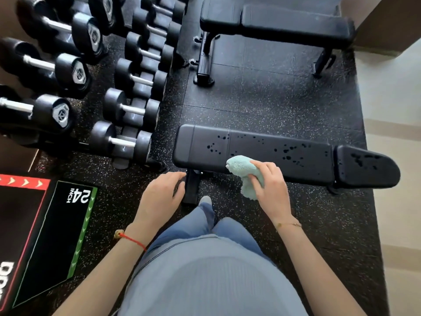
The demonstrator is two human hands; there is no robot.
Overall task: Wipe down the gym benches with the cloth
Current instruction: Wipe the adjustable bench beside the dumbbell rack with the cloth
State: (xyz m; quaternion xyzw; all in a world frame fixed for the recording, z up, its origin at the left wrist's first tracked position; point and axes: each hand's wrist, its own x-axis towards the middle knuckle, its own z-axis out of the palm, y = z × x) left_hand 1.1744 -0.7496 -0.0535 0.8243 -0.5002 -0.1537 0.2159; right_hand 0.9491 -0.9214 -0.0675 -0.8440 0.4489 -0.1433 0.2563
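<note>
One right hand (268,185) pinches the cloth (245,176) over the near bench (262,153) (droplet-spotted); left hand (161,197) hangs loosely spread.

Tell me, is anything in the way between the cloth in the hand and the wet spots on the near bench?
Nothing visible is. The right hand holds the teal cloth at the near bench's front edge, and the pad between the cloth and the droplets is bare.
</note>
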